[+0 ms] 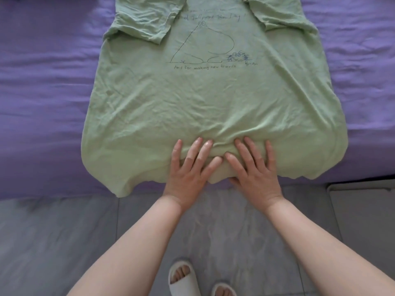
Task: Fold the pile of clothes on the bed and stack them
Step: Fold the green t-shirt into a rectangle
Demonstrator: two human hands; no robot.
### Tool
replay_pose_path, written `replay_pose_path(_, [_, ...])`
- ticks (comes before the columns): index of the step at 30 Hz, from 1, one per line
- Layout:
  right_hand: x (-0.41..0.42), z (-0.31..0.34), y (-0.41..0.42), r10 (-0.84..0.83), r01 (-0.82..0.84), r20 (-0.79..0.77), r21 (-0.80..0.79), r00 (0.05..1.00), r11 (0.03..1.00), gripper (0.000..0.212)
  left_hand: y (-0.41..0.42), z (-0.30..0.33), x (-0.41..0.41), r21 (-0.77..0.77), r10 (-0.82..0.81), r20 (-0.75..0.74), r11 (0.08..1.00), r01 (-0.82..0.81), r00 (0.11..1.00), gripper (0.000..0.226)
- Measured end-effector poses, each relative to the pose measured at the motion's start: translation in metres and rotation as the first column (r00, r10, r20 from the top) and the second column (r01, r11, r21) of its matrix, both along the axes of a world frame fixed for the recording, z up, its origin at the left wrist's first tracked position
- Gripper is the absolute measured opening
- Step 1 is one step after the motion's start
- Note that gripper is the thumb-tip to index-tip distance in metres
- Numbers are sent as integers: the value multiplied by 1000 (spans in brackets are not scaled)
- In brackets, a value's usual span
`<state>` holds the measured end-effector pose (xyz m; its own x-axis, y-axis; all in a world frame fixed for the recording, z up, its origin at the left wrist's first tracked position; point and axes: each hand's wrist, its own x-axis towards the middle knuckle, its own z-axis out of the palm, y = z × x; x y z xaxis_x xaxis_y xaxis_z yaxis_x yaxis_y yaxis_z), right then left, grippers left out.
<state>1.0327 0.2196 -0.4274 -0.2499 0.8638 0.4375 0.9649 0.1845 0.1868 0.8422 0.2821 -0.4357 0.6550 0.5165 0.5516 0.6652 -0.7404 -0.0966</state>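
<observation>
On the purple bed sheet (pixel 49 86) a pale green T-shirt (pixel 205 103) lies spread flat, printed side up, its hem toward the person and its neck running out of the top of the view. Both short sleeves are folded inward over the chest: the one at the viewer's left (pixel 145 24) lies slanted across the upper body of the shirt, the one at the viewer's right (pixel 284 16) is tucked in likewise. A thin line drawing (pixel 213 48) sits in the middle of the chest, with handwritten lettering above it and the line "And for making new friends" beneath. Near the hem, at the middle of the shirt, the left hand (pixel 188 169) and the right hand (pixel 254 169) lie side by side, palms down, fingers straight and slightly fanned, pressing on the cloth; the two index fingertips nearly meet. Just beyond the fingertips the fabric bunches into a low ridge. The hem hangs a little over the near edge of the bed. Below the bed edge runs a grey tiled floor (pixel 53 242), and at the bottom of the view two feet in white open-toed slippers (pixel 181 278) stand on it. No container shows anywhere.
</observation>
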Motion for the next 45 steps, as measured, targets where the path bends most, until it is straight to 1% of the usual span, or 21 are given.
replay_pose_path(3, [-2,-6,3,1,-1,-10,41,1000,999,69,3,-6,2,56,-3,36,998,1,999,38])
replay_pose_path(6, [-1,1,1,12,-12,-33,19,999,1000,68,1,4,2,44,9,29,999,-11,1000,38])
replay_pose_path(8, [-2,7,-1,13,-14,-49,-10,999,1000,69,-1,15,2,33,11,28,999,-12,1000,24])
replay_pose_path(10, [-4,11,-3,3,-6,-58,-41,998,999,72,-3,25,3,5,25,43,1000,-25,999,19])
replay_pose_path(12, [-7,14,-4,-17,13,-80,-51,997,999,75,-4,35,7,-54,41,86,998,-36,995,21])
replay_pose_path(15, [-14,21,-6,-50,43,-128,-57,991,997,67,-9,54,11,-254,85,146,966,-45,986,21])
replay_pose_path(18, [-19,37,-6,-91,82,-162,-59,983,995,50,-15,77,7,-480,144,145,875,-58,979,19])
replay_pose_path(21, [-14,61,-3,-66,53,-270,-53,961,997,25,-12,104,2,-625,185,106,776,-80,977,24])
replay_pose_path(22, [-9,71,1,-43,13,-318,-93,947,996,22,-6,113,2,-702,158,107,711,-38,982,26])
replay_pose_path(24, [3,96,10,-1,-98,-383,-241,924,966,25,6,134,6,-864,108,72,504,8,992,25])
replay_pose_path(25, [9,110,17,-13,-140,-412,-340,911,930,28,14,142,7,-908,119,54,418,-1,991,23])
replay_pose_path(26, [13,126,24,-70,-158,-450,-450,890,879,31,23,150,9,-945,158,54,328,-1,986,19])
replay_pose_path(28, [18,160,41,-297,-155,-526,-652,797,742,27,39,168,12,-986,226,83,163,46,970,12])
replay_pose_path(29, [21,174,51,-403,-176,-566,-709,720,683,21,48,177,14,-990,226,82,128,54,971,10])
replay_pose_path(31, [29,198,71,-523,-249,-627,-745,577,618,14,66,193,16,-989,158,57,141,35,986,19])
replay_pose_path(33, [35,221,90,-559,-324,-670,-734,488,597,11,83,210,19,-987,103,41,159,24,994,29])
replay_pose_path(35, [40,239,104,-572,-372,-701,-712,426,595,6,98,223,23,-990,79,14,140,3,997,34])
replay_pose_path(40, [54,253,142,-601,-369,-726,-688,334,625,10,138,252,30,-999,37,11,38,9,999,34])
replay_pose_path(41, [60,255,151,-627,-355,-712,-701,316,618,16,148,257,31,-1000,50,19,-4,20,999,32])
replay_pose_path(43, [78,253,174,-667,-331,-670,-742,326,583,35,171,265,33,-996,80,34,-80,40,996,31])
replay_pose_path(45, [94,256,195,-684,-380,-641,-763,348,522,52,194,270,34,-994,88,17,-106,26,996,31])
